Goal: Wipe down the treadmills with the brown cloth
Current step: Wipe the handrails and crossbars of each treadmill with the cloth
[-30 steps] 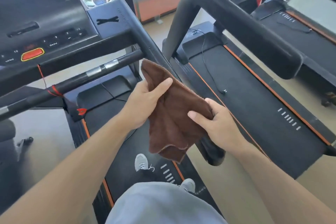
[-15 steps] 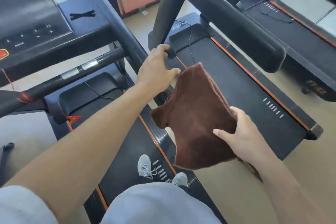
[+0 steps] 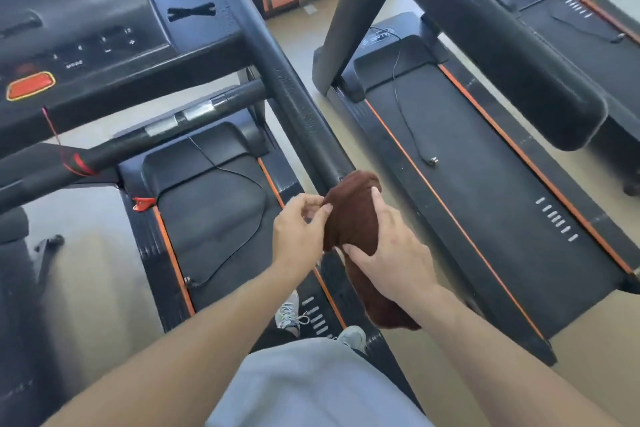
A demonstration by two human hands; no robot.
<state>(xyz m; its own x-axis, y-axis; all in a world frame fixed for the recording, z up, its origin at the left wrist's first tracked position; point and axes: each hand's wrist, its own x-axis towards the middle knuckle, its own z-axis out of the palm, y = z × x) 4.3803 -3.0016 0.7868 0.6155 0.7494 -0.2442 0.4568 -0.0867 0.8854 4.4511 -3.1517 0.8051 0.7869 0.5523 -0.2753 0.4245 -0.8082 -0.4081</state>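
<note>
Now draped on the handrail [image 3: 294, 100], brown cloth [image 3: 349, 218], right hand [image 3: 394, 253] gripping

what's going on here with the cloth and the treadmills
A person standing on a treadmill's belt has a brown cloth draped over the lower end of its right handrail. The right hand wraps around the cloth on the rail, while the left hand pinches the cloth's edge at its left side. A second treadmill stands to the right with nothing touching it. The wipe looks to be starting at the end of the rail.
</note>
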